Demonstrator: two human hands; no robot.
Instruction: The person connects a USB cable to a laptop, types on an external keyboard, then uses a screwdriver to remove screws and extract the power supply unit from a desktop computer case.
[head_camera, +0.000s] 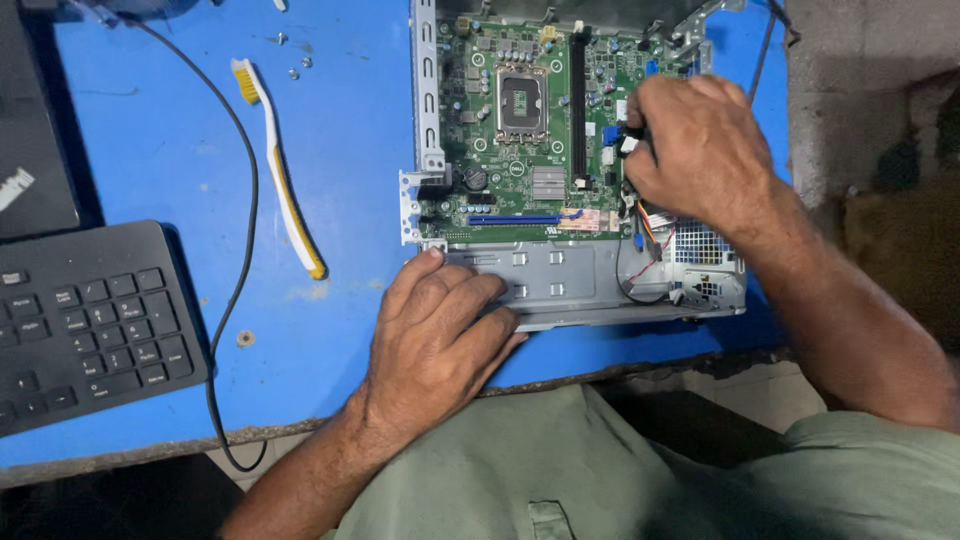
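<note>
1. An open computer case (560, 285) of grey metal lies flat on a blue table (150, 160), close to the near edge.
2. Inside the case sits a green board (520, 140) with an empty square socket (522, 103) near its middle and a long black slot (577, 105) just to the right of it.
3. The left hand (435, 335) rests palm down on the near metal part of the case. Its fingers (470, 295) are spread a little and lie flat; they hold nothing and only press on the metal.
4. The right hand (700, 150) is over the right edge of the board. Its fingers are bent together around a small connector (628, 140), dark with a white part, but the hand hides most of the grip, so I cannot tell how firmly it is held.
5. Under the right hand, thin wires (650, 250), red, black and some other colours, run down to the perforated corner of the case.
6. On the table, left of the case, lies a toothbrush (280, 170), white and yellow, with the bristles pointing away from the person.
7. A black cable (240, 230) curves past the toothbrush and goes over the table edge.
8. A black keyboard (85, 320) is at the far left, well apart from both hands.
9. Some small screws (295, 68) lie near the brush head.
</note>
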